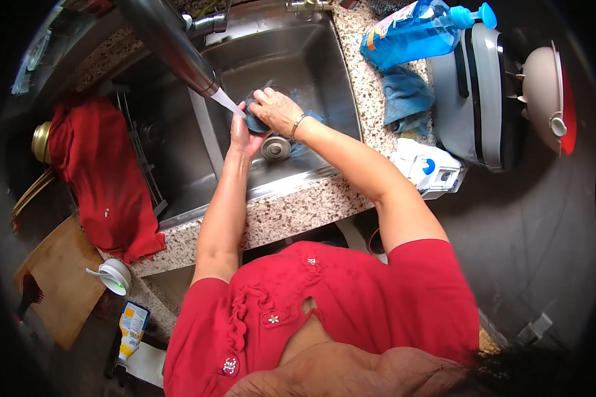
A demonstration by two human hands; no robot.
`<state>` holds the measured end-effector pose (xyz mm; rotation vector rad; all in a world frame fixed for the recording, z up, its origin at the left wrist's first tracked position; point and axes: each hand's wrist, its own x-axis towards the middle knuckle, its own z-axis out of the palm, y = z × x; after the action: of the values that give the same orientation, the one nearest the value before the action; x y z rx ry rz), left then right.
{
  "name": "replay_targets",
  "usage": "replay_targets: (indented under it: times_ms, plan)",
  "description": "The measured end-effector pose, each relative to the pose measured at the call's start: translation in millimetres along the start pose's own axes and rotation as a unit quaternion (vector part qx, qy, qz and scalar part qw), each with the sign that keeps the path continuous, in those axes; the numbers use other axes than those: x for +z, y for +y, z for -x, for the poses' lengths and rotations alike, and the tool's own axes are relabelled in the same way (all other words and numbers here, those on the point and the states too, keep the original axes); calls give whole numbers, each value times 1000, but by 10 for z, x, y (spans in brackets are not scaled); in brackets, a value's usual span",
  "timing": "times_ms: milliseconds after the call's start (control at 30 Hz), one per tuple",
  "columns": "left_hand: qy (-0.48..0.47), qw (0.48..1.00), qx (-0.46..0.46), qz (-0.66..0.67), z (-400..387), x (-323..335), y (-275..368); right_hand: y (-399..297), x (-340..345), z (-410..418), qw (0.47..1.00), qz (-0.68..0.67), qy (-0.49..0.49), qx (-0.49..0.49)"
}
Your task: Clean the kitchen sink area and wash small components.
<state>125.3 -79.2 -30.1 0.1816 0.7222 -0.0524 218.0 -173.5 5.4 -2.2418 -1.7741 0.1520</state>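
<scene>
Over the right basin of a double stainless steel sink, both my hands meet around a dark blue-grey cloth or garment. My left hand holds it from below and the left. My right hand, with a metal bracelet at the wrist, presses on it from above, fingers bent. Water runs from the pull-down faucet head onto the left fingers and the cloth's edge. A round metal drain strainer lies just below the hands, with bluish wet material beside it. Whether anything is inside the cloth is hidden.
A blue pump soap bottle, a blue rag and a white carton stand or lie right of the sink. A red cloth covers the rack at left. A wooden board and a white cup are at lower left.
</scene>
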Motion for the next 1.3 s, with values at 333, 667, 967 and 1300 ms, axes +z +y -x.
replay_targets:
  times_ms: [333,667,967,1300]
  plan:
    - [-44,994,88,-56,-198,-462,38,-260,267,3,939,-317,-6,133]
    - [6,984,148,-98,-188,-379,42,-202,298,208,961,-189,-78,186]
    - [46,997,26,-47,29,69,-34,50,254,-37,995,-44,44,77]
    - [-21,997,77,15,-69,-109,-105,-185,336,37,934,-285,116,181]
